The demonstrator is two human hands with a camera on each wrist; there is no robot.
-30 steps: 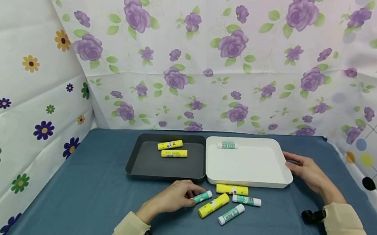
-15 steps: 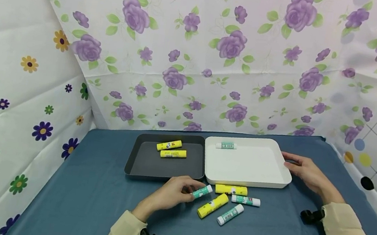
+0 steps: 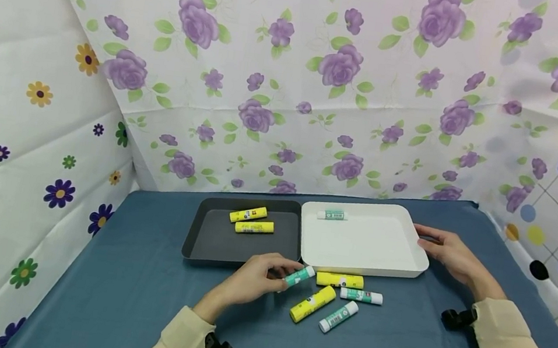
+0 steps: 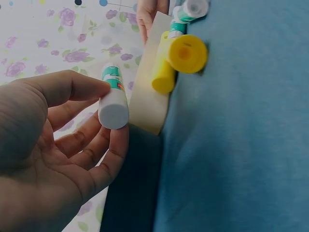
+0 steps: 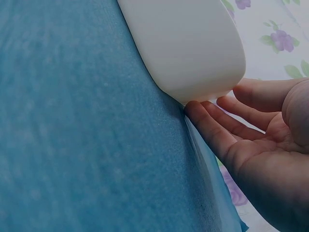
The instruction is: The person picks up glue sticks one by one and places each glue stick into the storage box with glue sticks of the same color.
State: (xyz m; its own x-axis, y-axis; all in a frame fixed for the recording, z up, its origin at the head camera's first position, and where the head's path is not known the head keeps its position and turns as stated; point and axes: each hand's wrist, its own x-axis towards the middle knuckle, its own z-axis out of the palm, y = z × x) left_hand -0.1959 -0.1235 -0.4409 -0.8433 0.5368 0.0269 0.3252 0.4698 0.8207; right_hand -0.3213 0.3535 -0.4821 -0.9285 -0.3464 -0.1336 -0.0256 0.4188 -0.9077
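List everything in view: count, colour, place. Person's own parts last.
Cloth: 1, blue, under the trays
Grey tray: 1, dark grey, left on the cloth
White tray: 1, white, right beside the grey tray
Yellow tubes: 4, yellow, 2 in the grey tray, 2 on the cloth in front
Green tubes: 4, green and white, 1 in the white tray, 2 on the cloth, 1 in the left hand
Sheets: 3 prints, white ground, left, back and right
Wrist units: 2, black, one per wrist
Sleeves: 2, cream, on both arms
Left hand: 1, bare, pinching a green tube
Right hand: 1, bare, touching the white tray's right end
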